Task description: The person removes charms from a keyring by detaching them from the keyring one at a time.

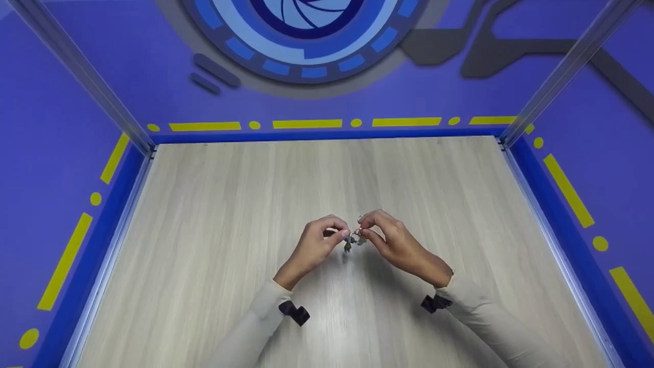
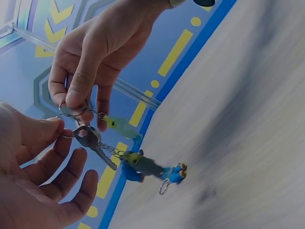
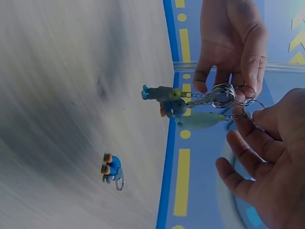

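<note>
My left hand [image 1: 319, 240] pinches a split ring carrying a key [image 2: 90, 138]. My right hand [image 1: 401, 245] pinches another ring [image 3: 253, 109] right beside it; whether the rings are linked I cannot tell. From the right hand's ring a pale green figurine charm [image 3: 202, 120] hangs on a short chain. A grey-and-yellow figurine charm [image 3: 162, 93] and a blue one [image 3: 174, 108] dangle on chains near the left fingers. Apart from both hands, a small blue figurine with orange feet [image 3: 112, 167] has its own metal ring and appears to lie on the table.
The wood-grain tabletop [image 1: 219, 204] spreads beneath both hands. Blue panels [image 1: 153, 66] with yellow markings enclose its back and sides, with metal posts [image 1: 557, 71] in the back corners. A dark wrist device [image 1: 295, 312] sits on each forearm.
</note>
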The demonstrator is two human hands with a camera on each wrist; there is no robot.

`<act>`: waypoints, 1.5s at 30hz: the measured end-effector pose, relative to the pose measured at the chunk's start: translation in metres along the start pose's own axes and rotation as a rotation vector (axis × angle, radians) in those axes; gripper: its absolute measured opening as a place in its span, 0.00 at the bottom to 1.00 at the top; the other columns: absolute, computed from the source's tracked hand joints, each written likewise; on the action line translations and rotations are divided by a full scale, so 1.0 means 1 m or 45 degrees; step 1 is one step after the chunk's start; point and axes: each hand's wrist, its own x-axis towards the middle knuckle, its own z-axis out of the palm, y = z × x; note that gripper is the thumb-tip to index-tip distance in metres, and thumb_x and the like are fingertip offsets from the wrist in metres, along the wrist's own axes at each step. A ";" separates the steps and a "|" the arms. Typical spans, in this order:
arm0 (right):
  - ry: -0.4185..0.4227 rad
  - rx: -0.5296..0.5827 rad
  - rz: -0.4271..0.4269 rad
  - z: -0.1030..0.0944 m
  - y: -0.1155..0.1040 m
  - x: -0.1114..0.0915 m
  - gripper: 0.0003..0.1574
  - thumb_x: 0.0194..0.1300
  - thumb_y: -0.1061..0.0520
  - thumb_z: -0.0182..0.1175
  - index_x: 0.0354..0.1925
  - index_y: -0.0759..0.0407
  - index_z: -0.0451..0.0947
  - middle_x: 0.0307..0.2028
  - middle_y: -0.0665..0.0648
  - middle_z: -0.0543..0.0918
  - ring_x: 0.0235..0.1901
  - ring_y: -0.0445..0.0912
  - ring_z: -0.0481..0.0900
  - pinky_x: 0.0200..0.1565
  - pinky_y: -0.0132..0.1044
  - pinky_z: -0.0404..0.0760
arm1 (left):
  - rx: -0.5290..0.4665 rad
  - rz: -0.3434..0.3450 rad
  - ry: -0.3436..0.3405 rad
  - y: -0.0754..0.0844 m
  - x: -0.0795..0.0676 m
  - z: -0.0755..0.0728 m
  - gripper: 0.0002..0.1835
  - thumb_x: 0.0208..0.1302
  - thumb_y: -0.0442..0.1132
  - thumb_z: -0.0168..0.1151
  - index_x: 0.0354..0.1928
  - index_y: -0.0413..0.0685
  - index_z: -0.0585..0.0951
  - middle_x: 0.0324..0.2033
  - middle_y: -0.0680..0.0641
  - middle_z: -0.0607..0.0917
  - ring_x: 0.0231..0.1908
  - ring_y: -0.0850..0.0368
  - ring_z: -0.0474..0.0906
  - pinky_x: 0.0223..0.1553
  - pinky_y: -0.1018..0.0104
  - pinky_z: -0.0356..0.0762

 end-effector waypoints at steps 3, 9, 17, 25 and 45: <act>0.018 -0.023 -0.024 0.001 0.001 0.000 0.11 0.72 0.73 0.69 0.47 0.65 0.79 0.48 0.58 0.87 0.54 0.55 0.88 0.57 0.49 0.87 | -0.069 -0.012 -0.004 -0.002 0.001 0.000 0.05 0.78 0.32 0.68 0.41 0.38 0.88 0.42 0.44 0.89 0.44 0.57 0.82 0.53 0.53 0.83; 0.038 0.165 0.139 0.002 0.003 -0.002 0.06 0.76 0.68 0.68 0.49 0.63 0.82 0.49 0.57 0.91 0.55 0.56 0.89 0.60 0.46 0.86 | -0.210 -0.030 -0.029 -0.006 0.001 -0.001 0.05 0.79 0.31 0.65 0.43 0.35 0.86 0.45 0.40 0.88 0.48 0.55 0.82 0.55 0.62 0.81; 0.035 0.396 0.320 0.001 0.002 -0.006 0.01 0.78 0.66 0.67 0.45 0.64 0.84 0.50 0.56 0.92 0.59 0.58 0.88 0.64 0.43 0.84 | -0.162 -0.033 -0.060 -0.011 0.001 -0.002 0.07 0.80 0.33 0.65 0.45 0.34 0.86 0.47 0.42 0.89 0.48 0.55 0.83 0.54 0.62 0.82; 0.022 0.422 0.452 0.001 0.000 -0.008 0.03 0.77 0.67 0.67 0.43 0.60 0.84 0.49 0.59 0.92 0.56 0.55 0.89 0.62 0.42 0.85 | 0.045 -0.034 -0.073 -0.012 0.003 -0.001 0.04 0.79 0.34 0.67 0.45 0.42 0.88 0.44 0.50 0.90 0.47 0.58 0.84 0.56 0.56 0.83; 0.023 0.248 0.401 -0.001 -0.002 -0.012 0.07 0.71 0.68 0.72 0.38 0.59 0.85 0.47 0.65 0.90 0.55 0.56 0.88 0.61 0.43 0.84 | 0.344 0.154 -0.011 -0.001 0.011 0.011 0.03 0.70 0.29 0.73 0.37 0.42 0.89 0.36 0.49 0.91 0.40 0.59 0.86 0.50 0.46 0.87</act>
